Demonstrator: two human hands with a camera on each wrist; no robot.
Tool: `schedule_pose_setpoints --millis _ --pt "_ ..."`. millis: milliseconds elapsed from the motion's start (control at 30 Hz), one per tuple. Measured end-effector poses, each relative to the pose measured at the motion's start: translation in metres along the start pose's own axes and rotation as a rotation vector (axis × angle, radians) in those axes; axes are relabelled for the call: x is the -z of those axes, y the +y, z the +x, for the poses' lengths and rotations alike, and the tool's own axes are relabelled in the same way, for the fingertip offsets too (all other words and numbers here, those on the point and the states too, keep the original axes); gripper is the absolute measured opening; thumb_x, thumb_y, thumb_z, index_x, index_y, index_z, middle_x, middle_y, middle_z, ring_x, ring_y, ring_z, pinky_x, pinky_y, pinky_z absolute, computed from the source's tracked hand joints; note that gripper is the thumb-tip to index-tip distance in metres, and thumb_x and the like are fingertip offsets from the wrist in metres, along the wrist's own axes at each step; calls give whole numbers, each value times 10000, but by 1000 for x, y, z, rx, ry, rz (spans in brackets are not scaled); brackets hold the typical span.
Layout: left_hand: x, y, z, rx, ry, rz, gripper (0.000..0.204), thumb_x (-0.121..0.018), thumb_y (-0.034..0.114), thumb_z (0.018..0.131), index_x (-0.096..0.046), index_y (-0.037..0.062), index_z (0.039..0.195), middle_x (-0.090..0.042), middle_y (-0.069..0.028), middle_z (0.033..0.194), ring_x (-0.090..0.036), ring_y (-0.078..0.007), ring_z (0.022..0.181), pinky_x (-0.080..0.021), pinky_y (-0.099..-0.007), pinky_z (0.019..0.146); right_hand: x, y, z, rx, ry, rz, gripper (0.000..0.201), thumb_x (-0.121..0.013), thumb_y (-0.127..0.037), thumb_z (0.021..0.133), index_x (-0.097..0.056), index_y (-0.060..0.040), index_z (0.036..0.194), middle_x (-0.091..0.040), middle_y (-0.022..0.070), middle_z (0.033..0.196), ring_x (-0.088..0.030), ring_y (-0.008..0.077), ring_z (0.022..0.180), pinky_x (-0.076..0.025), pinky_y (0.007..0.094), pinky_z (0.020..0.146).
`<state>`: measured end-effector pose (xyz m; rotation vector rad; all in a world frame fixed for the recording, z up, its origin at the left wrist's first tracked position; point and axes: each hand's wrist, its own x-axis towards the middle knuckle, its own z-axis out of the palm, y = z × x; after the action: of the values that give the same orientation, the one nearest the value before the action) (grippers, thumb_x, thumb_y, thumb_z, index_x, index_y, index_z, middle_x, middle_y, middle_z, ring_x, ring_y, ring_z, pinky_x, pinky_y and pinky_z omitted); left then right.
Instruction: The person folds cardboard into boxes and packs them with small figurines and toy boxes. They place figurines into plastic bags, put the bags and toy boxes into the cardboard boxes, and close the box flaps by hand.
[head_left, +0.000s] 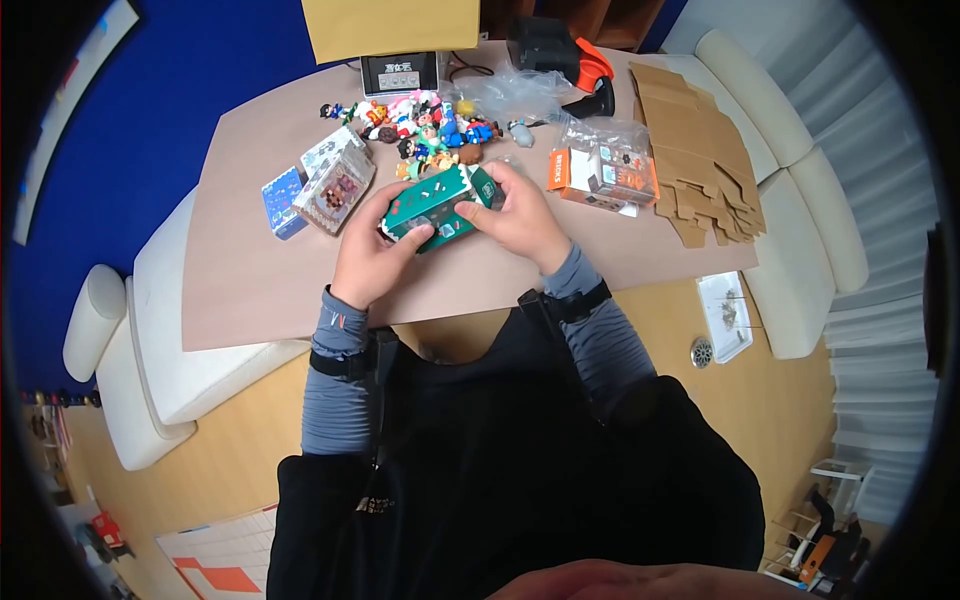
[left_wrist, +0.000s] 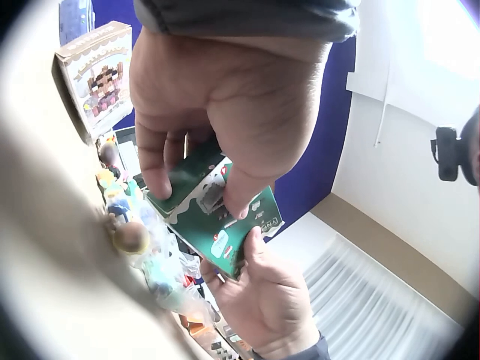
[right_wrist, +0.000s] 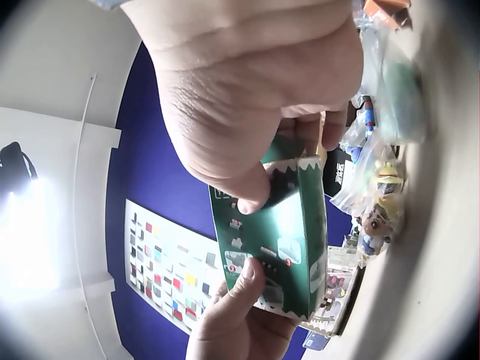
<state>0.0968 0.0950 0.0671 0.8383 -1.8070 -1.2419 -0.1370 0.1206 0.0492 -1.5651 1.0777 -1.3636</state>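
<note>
A green box [head_left: 430, 205] with white zigzag edges and small printed pictures is held above the table's near part. My left hand [head_left: 372, 250] grips its left end, thumb on the near face and fingers round the far side. At the right end my right hand [head_left: 520, 218] holds it, thumb on the near face. In the left wrist view the box [left_wrist: 214, 236] lies between both hands, the left hand [left_wrist: 225, 112] above and the right hand [left_wrist: 274, 300] below. The right wrist view shows the box [right_wrist: 289, 240] with a dark patch near my right thumb.
Several small figures [head_left: 430, 130] lie beyond the box, by a clear plastic bag [head_left: 520, 95]. Boxes [head_left: 335, 185] stand at left; an orange box [head_left: 605, 180] and flattened cardboard [head_left: 700, 150] lie at right. A small screen [head_left: 400, 73] stands at the back.
</note>
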Motion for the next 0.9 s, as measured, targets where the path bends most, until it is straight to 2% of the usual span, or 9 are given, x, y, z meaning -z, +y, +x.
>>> schedule_pose_setpoints --millis 133,233,300,333,400,500,633,700,900 --pt "-3 -4 8 -26 101 47 513 -772 34 876 -563 -8 1342 -646 -88 1199 -621 -146 1089 -519 -295 929 3 7 5 133 107 -301 286 -793 -96 887 -615 -20 1097 -612 11 999 -562 95 960 -467 257 870" --pt "-1 -10 12 -23 153 56 513 -781 49 877 -563 -11 1338 -657 -87 1191 -648 -152 1053 -539 -283 868 10 21 11 241 296 -427 260 -774 -94 894 -581 -40 1060 -562 -12 906 -544 123 807 -446 240 746" --pt "0 -7 14 -30 159 40 516 -785 56 880 -561 -10 1340 -662 -86 1187 -660 -151 1033 -547 -276 836 10 27 18 106 131 112 190 -665 -124 984 -571 -46 1129 -582 -9 914 -607 148 826 -484 249 723" --pt "-1 -3 14 -4 161 -38 529 -786 63 885 -547 -8 1351 -670 -92 1166 -664 -144 1024 -547 -265 816 13 29 17 107 136 116 190 -665 -124 984 -571 -46 1129 -582 -9 914 -607 148 826 -484 249 723" --pt "-2 2 17 25 162 -110 541 -786 70 890 -533 -7 1363 -677 -99 1145 -669 -136 1016 -548 -253 796 17 2 18 -232 190 780 211 -517 -153 1064 -559 -45 1239 -638 22 983 -656 146 880 -542 281 689" --pt "-1 5 29 -27 263 -199 599 -803 88 884 -499 -3 1392 -686 -99 1073 -669 -115 965 -543 -239 760 24 21 26 -327 15 674 296 -406 -169 1097 -548 -49 1327 -672 71 1081 -676 157 923 -584 335 664" --pt "1 37 54 -26 301 77 616 -827 143 869 -515 -3 1379 -687 -76 981 -654 -98 858 -528 -225 714 6 23 39 -331 55 672 332 -398 -169 1093 -531 -59 1377 -687 109 1137 -680 189 906 -581 343 688" --pt "-4 55 71 -149 310 170 563 -820 156 876 -551 -15 1340 -695 -84 971 -653 -103 860 -532 -235 716 4 5 43 -425 80 837 346 -383 -192 1093 -537 -66 1377 -688 123 1136 -687 230 891 -582 363 708" --pt "-4 82 106 -311 286 488 548 -855 266 814 -649 -2 1245 -715 -131 992 -666 -204 860 -542 -328 792 19 47 50 -351 -141 1063 442 -346 -328 1096 -558 -29 1343 -684 160 1180 -699 278 944 -585 389 747"
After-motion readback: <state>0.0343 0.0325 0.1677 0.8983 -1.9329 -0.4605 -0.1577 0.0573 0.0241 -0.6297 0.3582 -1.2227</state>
